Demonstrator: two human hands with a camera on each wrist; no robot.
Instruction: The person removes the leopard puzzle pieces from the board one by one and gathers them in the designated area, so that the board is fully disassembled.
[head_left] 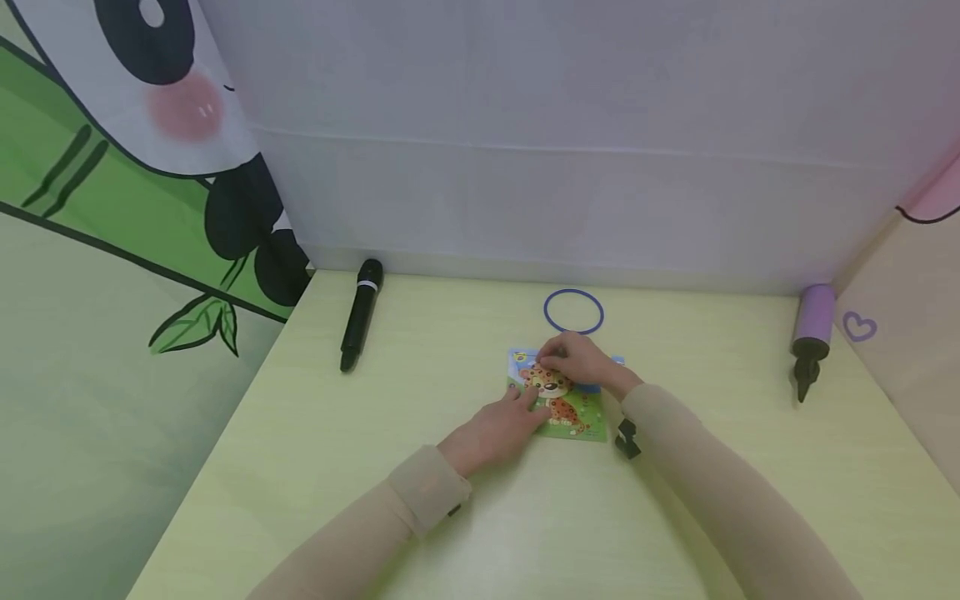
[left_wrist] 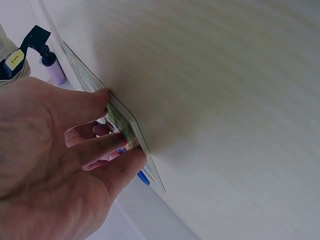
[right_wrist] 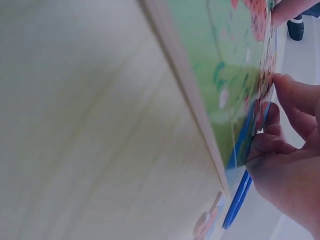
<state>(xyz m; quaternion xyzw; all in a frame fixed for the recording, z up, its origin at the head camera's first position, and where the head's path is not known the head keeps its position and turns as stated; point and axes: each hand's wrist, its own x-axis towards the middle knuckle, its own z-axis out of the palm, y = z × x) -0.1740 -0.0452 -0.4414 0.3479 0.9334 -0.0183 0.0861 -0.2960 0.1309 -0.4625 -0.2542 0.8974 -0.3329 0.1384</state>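
Observation:
A leopard-picture jigsaw puzzle point(head_left: 588, 423) lies flat on the table. My left hand point(head_left: 495, 429) rests on its lower left part, with fingers and thumb spread on the picture. At the top of the puzzle, the fingers of my right hand point(head_left: 581, 360) are bent, thumb and fingertips close together. Between them in the right wrist view is what looks like a small puzzle piece point(right_wrist: 259, 117), mostly hidden by the fingers. Another loose piece point(right_wrist: 207, 222) lies beside the board, and shows as a bit of blue by the right wrist in the head view.
Behind the puzzle lies a blue ring point(head_left: 573, 311). A black microphone point(head_left: 362, 317) is at the table's back left, and a purple hand pump point(head_left: 814, 333) at the back right. White cloth point(head_left: 525, 208) hangs along the back edge.

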